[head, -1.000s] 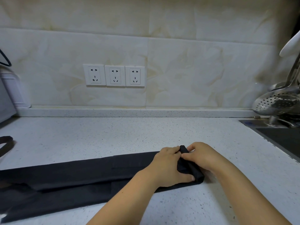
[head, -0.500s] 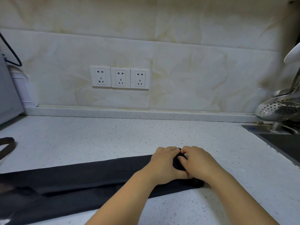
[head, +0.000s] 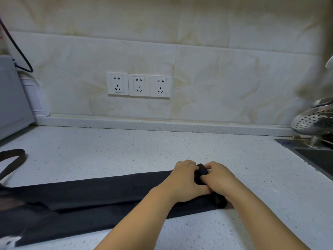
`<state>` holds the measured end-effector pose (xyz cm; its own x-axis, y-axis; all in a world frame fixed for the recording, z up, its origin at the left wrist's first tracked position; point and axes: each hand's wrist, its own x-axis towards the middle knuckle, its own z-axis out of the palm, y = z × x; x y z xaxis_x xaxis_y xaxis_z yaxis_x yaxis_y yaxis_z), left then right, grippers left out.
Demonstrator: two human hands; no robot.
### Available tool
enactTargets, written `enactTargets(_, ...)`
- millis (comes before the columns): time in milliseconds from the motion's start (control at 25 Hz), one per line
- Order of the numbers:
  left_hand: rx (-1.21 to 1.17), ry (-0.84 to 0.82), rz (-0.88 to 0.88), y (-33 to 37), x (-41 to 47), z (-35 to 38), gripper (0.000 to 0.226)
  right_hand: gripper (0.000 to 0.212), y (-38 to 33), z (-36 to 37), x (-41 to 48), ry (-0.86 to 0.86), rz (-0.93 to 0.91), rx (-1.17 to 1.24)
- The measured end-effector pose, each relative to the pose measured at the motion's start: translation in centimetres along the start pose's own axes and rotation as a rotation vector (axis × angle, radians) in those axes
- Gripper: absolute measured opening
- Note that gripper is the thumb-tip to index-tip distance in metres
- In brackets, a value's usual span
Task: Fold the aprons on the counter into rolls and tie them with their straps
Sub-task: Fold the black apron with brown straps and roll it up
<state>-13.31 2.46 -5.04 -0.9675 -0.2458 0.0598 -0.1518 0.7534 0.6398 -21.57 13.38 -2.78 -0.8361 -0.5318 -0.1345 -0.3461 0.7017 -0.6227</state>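
A black apron (head: 86, 197) lies folded into a long narrow band across the speckled white counter (head: 126, 150), running from the left edge to the middle. Its right end is turned over into a small tight roll (head: 201, 173). My left hand (head: 185, 179) and my right hand (head: 219, 177) both press on that roll, fingers curled over it, side by side. The roll's near end (head: 219, 201) pokes out below my right wrist. A black strap (head: 12, 157) loops on the counter at the far left.
A grey appliance (head: 12, 98) with a black cable stands at the back left. Three wall sockets (head: 138, 85) sit on the tiled backsplash. A perforated metal ladle (head: 313, 120) hangs over a dark sink (head: 317, 156) at the right.
The flat folded end of the apron has been turned over into a tighter roll under both hands. The hands have come closer together on it.
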Motion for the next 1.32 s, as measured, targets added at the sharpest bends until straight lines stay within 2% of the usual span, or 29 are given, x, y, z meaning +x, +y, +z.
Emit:
enactTargets(80, 0.151, 0.037, -0.033, 0.2, -0.2, -0.3, 0.068, 0.021, -0.3, 0.3, 0.1, 0.004, -0.014, -0.021)
enactTargets(160, 0.265, 0.054, -0.071, 0.3, -0.4, -0.6, 0.092, 0.017, -0.4, 0.6, 0.4, 0.023, -0.032, -0.057)
enactTargets(200, 0.279, 0.062, -0.084, 0.3, -0.4, -0.7, 0.095, 0.016, -0.2, 0.6, 0.6, 0.041, -0.038, -0.076)
enactTargets(440, 0.375, 0.008, -0.061, 0.8, -0.7, -0.2, 0.074, 0.030, 0.9, -1.0, 0.3, 0.248, 0.016, -0.231)
enactTargets(520, 0.368, 0.011, -0.007, 0.9, -0.4, 0.1, 0.063, 0.033, 0.6, -0.6, -0.1, 0.274, 0.009, -0.323)
enactTargets(640, 0.312, -0.014, 0.071, 0.8, -0.3, 0.5, 0.050, 0.034, 0.6, -0.2, -0.1, 0.237, -0.021, -0.334)
enactTargets(760, 0.235, -0.006, 0.062, 0.7, -0.3, 0.6, 0.048, 0.034, 1.2, -1.9, 0.3, 0.132, -0.042, -0.122)
enactTargets(840, 0.191, 0.023, 0.041, 0.7, -0.2, 0.4, 0.044, 0.033, 1.6, -3.1, -0.1, 0.019, 0.021, 0.149)
enactTargets(920, 0.193, 0.021, 0.033, 0.6, -0.1, 0.4, 0.038, 0.028, 2.2, -3.9, -0.7, -0.040, 0.094, 0.295)
enactTargets(1080, 0.195, 0.024, 0.011, 0.7, -0.2, 0.4, 0.043, 0.025, 2.0, -3.7, -0.6, -0.060, 0.133, 0.123)
enactTargets(1160, 0.152, 0.006, 0.006, 1.0, -0.3, 0.3, 0.046, 0.016, 1.3, -2.7, -0.4, -0.018, 0.058, 0.056)
enactTargets(1280, 0.029, -0.025, 0.004, 1.2, -0.4, 0.1, 0.037, 0.017, 0.7, -1.0, -0.1, 0.052, -0.074, -0.113)
enactTargets(1320, 0.006, -0.042, -0.007, 1.1, -0.4, 0.0, 0.044, 0.016, 0.5, -0.7, -0.1, 0.071, -0.106, -0.172)
